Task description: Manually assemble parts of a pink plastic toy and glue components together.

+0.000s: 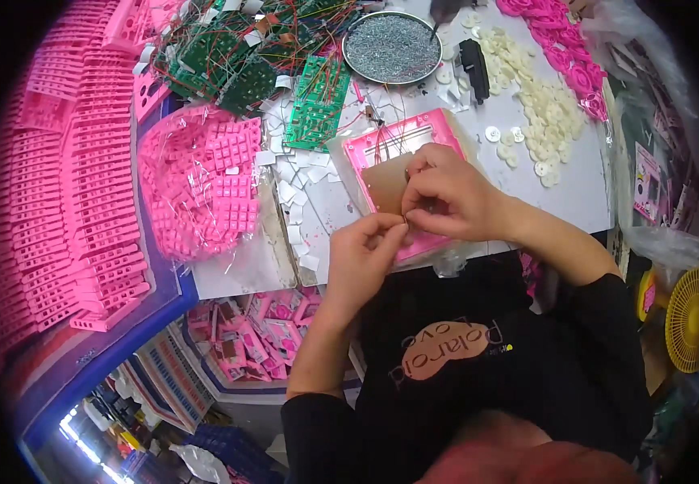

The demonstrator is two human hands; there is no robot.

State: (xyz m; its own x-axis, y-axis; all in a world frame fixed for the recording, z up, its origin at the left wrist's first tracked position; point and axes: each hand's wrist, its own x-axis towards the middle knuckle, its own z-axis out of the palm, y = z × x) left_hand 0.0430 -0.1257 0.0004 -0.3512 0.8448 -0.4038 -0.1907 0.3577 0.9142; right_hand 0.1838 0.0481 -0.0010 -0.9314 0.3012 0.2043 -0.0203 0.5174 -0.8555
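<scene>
A pink plastic housing (423, 121) lies in front of me on the table, over a clear plastic bag. Thin wires run out of its upper part, and a brown sheet (384, 184) covers part of its inside. My left hand (365, 252) is at the sheet's lower edge, thumb and forefinger pinched together. From the right, my right hand (452, 194) reaches over the housing, its fingers closed at the sheet's edge close to the left fingertips. Whatever sits between the fingertips is too small to make out.
Left of the housing are a green circuit board (317, 101) and a bag of pink keypads (200, 185). Behind stand a round dish of small screws (392, 48) and piled wired boards (236, 64). Cream discs (543, 121) spread at right. Pink casings (83, 202) are stacked far left.
</scene>
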